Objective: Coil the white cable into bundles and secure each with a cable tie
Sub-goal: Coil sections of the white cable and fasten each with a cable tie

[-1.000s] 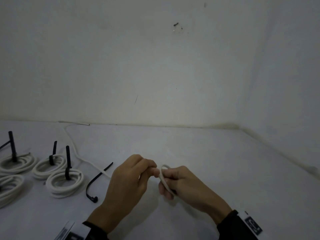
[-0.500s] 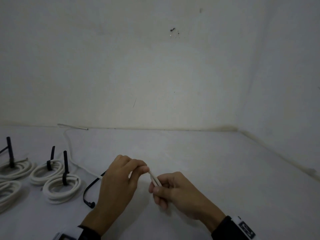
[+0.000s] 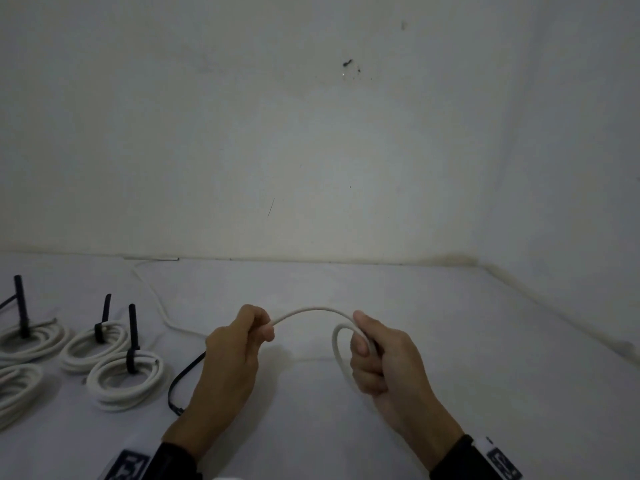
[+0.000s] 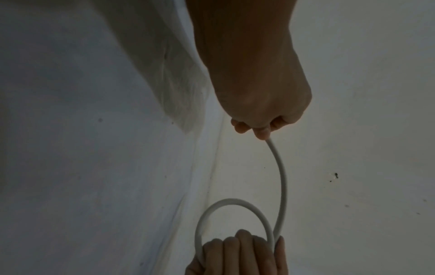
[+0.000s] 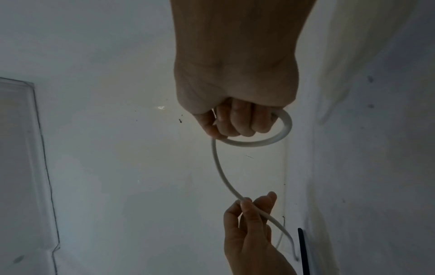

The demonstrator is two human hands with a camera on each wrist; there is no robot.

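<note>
A white cable [image 3: 313, 310] arches between my two hands above the white surface. My left hand [image 3: 239, 348] pinches it between thumb and fingers [image 4: 261, 130], and the cable's free length trails away to the back left [image 3: 152, 296]. My right hand [image 3: 377, 358] grips one small loop of the cable [image 3: 337, 344], seen as a ring around its curled fingers [image 5: 237, 122] in the right wrist view. A loose black cable tie [image 3: 183, 375] lies on the surface beside my left wrist.
Several coiled white bundles [image 3: 124, 379], each bound by an upright black tie [image 3: 133, 337], lie at the left. Walls close the surface off at the back [image 3: 311, 168] and right [image 3: 571, 202].
My hands have drawn apart, the left sliding along the cable, so a longer arched stretch now spans between them. The loop in my right hand is wider.
</note>
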